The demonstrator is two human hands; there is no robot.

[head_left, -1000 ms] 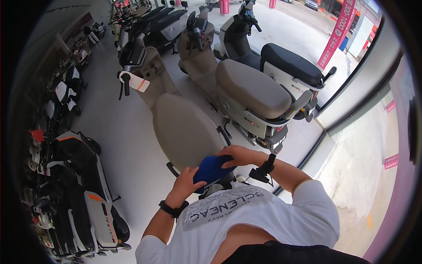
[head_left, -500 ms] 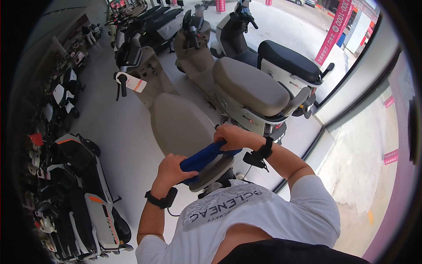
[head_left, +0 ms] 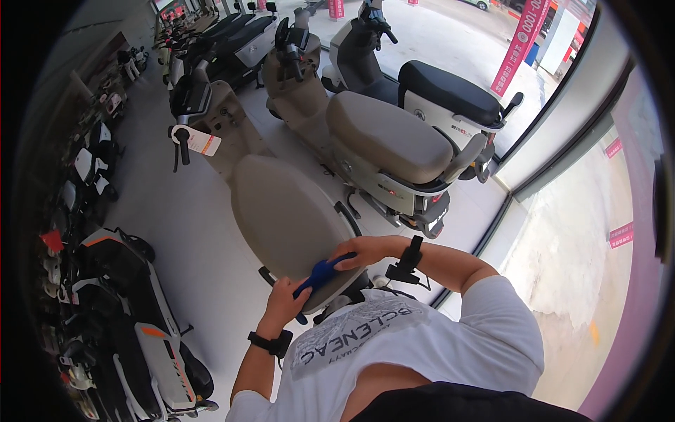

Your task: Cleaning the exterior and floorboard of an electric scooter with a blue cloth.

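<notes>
A blue cloth is stretched, partly bunched, between my two hands at the rear end of a scooter's grey-beige seat. My left hand grips its near left end, thumb against the cloth. At the other end, my right hand pinches it, fingers bent over the edge. The cloth lies against the padded backrest behind the seat, whose middle part it hides. Dark grab rails show along the seat's sides.
Beside this scooter, to the right, stands another with a beige seat and one with a black seat. A price tag hangs from the left handlebar. Black-and-white scooters line the left. Glass panes rise at right.
Both hands have come closer to me and nearer each other. The cloth, wider and spread before, is now narrower and bunched. More of the seat and its side rails shows.
</notes>
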